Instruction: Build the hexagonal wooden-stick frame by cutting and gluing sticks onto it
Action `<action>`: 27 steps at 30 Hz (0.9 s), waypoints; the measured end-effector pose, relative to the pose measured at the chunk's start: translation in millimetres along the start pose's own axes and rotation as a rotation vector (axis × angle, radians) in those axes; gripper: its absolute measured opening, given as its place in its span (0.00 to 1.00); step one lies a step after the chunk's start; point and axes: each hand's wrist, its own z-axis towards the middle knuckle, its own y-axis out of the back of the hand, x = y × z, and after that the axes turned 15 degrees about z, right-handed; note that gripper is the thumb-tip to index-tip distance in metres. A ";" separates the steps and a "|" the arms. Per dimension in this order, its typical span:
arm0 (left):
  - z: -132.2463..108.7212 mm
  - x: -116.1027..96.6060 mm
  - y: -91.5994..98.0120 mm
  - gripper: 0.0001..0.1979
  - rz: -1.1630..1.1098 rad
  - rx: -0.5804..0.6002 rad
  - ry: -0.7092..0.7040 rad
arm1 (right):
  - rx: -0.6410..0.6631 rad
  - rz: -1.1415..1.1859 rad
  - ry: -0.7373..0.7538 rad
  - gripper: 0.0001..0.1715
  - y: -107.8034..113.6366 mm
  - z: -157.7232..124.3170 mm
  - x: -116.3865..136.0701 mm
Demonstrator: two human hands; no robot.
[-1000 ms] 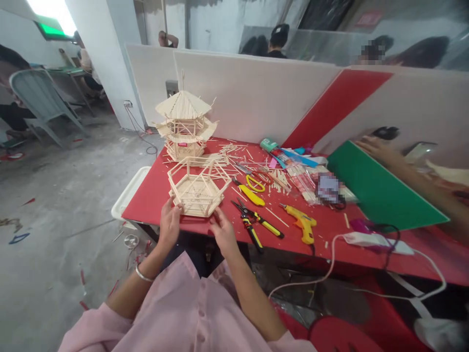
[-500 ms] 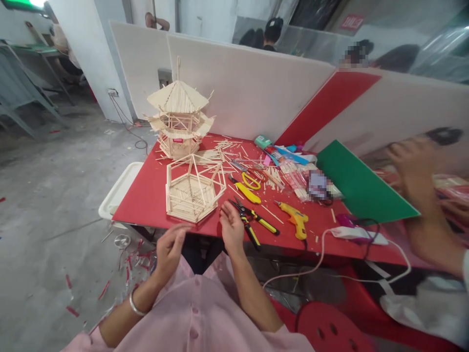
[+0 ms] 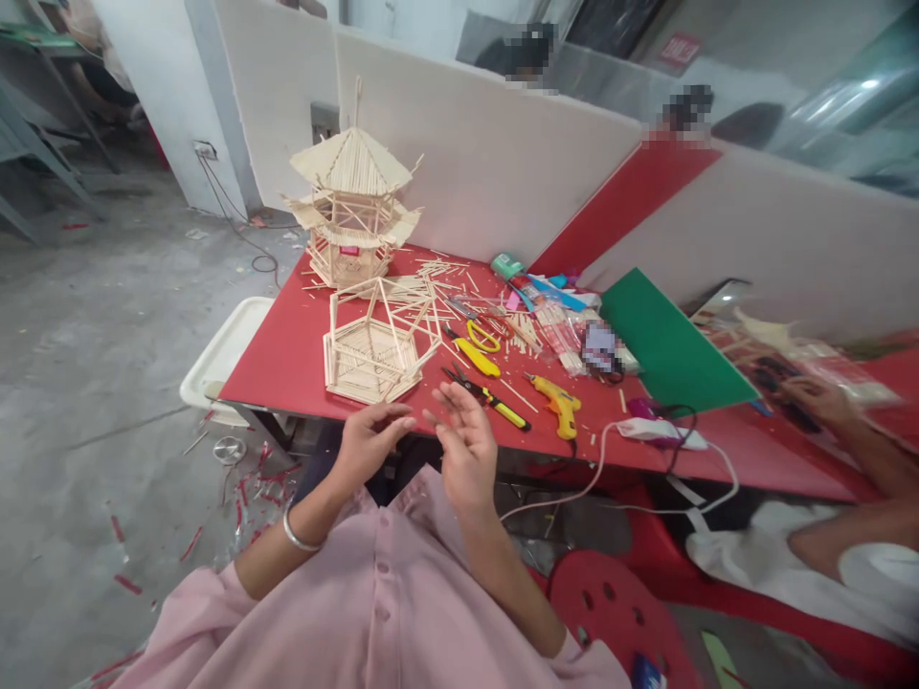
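Observation:
My left hand (image 3: 371, 442) hovers just off the front edge of the red table (image 3: 269, 359), fingers loosely bent, thumb a little apart, nothing visible in it. Facing it, my right hand (image 3: 468, 448) is open with its fingers spread. Just beyond both hands stands a hexagonal stick frame (image 3: 369, 359), open at the top. Behind it rises a two-roofed pagoda model (image 3: 351, 206) built of thin wooden sticks. Close to my right fingers lie black-and-yellow pliers (image 3: 495, 400), partly covered by that hand.
A yellow glue gun (image 3: 558, 407), yellow-handled scissors (image 3: 482, 335), a yellow cutter (image 3: 474, 356) and loose sticks (image 3: 431, 284) lie rightward. A green board (image 3: 671, 340) leans near a co-worker's hand (image 3: 818, 397). A white cord (image 3: 601, 459) hangs over the edge; a red stool (image 3: 617, 612) stands below.
My hands have come closer together, the left moving right and up, and the right hand's fingers have spread. The view has shifted. The co-worker's hand has lowered to the table.

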 end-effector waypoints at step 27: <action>31.4 74.5 39.8 0.21 0.388 -0.574 -0.216 | 0.045 -0.277 -0.238 0.31 18.2 24.5 -32.3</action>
